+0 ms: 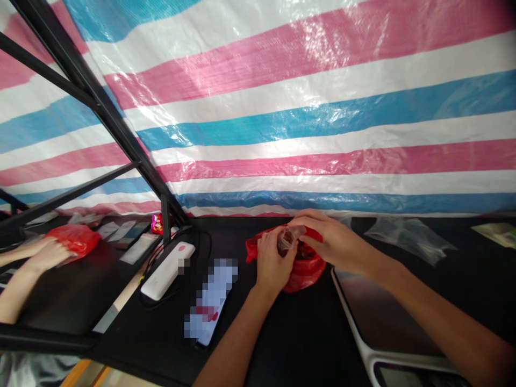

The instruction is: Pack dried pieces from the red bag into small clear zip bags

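My left hand (274, 263) and my right hand (330, 240) both pinch a small transparent plastic bag (288, 238) with dark contents. Directly beneath them, a red plastic bag (305, 275) lies open on the black table (121, 322), holding dark brown pieces, perhaps food. My fingers hide part of its mouth. The small bag's lower end sits just above the red bag's opening.
A white power bank (167, 270) with a black cable and a pixelated phone (212, 301) lie left of my hands. A tablet (382, 312) sits to the right. A co-worker's hand (48, 255) rests beside another red bag (76, 240). A striped tarpaulin (322, 129) and black metal frame (108, 113) stand behind.
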Motion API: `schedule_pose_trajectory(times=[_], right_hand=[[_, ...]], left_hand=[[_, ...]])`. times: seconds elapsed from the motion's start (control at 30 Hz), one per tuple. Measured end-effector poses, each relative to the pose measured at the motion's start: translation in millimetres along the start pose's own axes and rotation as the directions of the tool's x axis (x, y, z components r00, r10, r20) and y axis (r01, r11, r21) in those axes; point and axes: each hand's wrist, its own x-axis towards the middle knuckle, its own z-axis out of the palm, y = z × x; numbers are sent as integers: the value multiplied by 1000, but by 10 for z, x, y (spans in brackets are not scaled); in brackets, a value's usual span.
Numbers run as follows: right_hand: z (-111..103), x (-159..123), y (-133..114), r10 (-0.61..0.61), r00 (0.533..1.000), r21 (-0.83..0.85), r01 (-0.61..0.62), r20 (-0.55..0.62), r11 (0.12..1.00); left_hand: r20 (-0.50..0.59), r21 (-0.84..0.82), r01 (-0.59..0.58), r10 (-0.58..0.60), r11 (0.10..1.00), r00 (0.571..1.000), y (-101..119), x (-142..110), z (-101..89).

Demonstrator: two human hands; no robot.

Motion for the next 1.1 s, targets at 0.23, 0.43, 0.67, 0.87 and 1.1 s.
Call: schedule_pose_trajectory(times=[0.23, 0.43, 0.67, 0.87, 1.1], right_hand=[[49, -7, 3, -18, 1000, -13, 17, -22, 1000], [58, 3, 8, -4, 999, 19, 5, -36, 1000], [53, 10, 64, 145, 984, 21, -143, -101, 989], [122, -43, 43, 132, 991, 3, -132, 36, 991], [317, -102, -138, 80, 995, 63, -84, 58, 994]], left_hand=[[2, -15, 7, -7, 1000, 1000, -7, -4, 8], [4, -16, 21, -21, 1000, 1000, 15, 8, -12], [-54, -76, 60, -65, 995, 996, -14, 15, -18], [-105, -240, 88, -116, 967, 988, -85, 11, -29], [5, -333, -11, 13, 943, 1000, 50, -5, -138]])
